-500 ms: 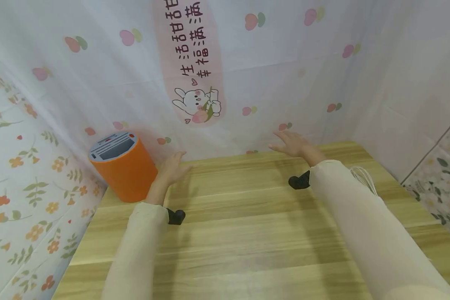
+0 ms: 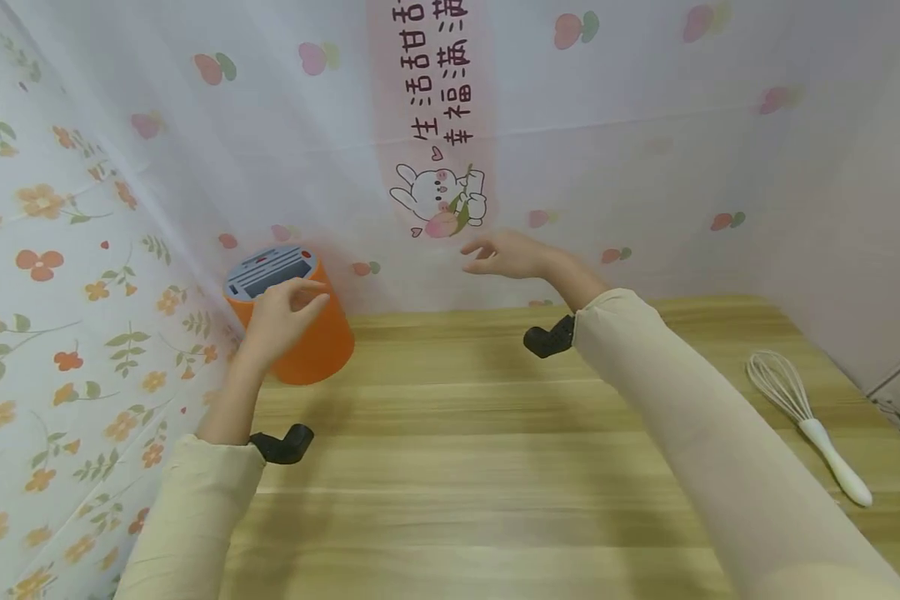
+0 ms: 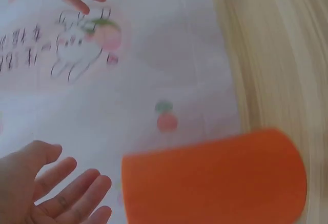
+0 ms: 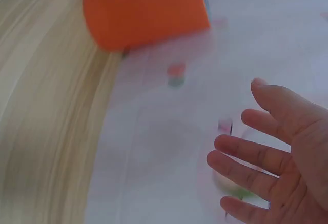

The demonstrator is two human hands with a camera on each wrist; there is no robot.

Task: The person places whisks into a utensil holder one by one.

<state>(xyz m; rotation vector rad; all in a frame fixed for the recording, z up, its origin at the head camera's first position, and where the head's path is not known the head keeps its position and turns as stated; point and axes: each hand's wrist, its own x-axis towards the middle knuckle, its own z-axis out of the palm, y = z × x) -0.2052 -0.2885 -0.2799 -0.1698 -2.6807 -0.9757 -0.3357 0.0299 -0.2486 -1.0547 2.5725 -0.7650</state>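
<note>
At the back left of the wooden table stands an orange cylindrical container (image 2: pixel 318 337) with a grey slotted top. My left hand (image 2: pixel 279 321) is raised and overlaps the container in the head view. The left wrist view shows its fingers loosely bent and apart from the orange wall (image 3: pixel 215 183), holding nothing. My right hand (image 2: pixel 513 254) hovers above the back edge of the table, in front of the curtain. Its spread, relaxed fingers (image 4: pixel 251 175) hold nothing in the right wrist view, and the container lies off beyond the thumb side.
A whisk (image 2: pixel 810 425) with a white handle lies on the right side of the table (image 2: pixel 450 492). Behind the table hangs a white curtain (image 2: pixel 607 167) with printed fruit and a rabbit. A floral cloth (image 2: pixel 82 333) hangs along the left.
My right hand has moved left and up, away from the whisk, which now shows fully. My left hand has risen and now overlaps the container. The head view has shifted to the right.
</note>
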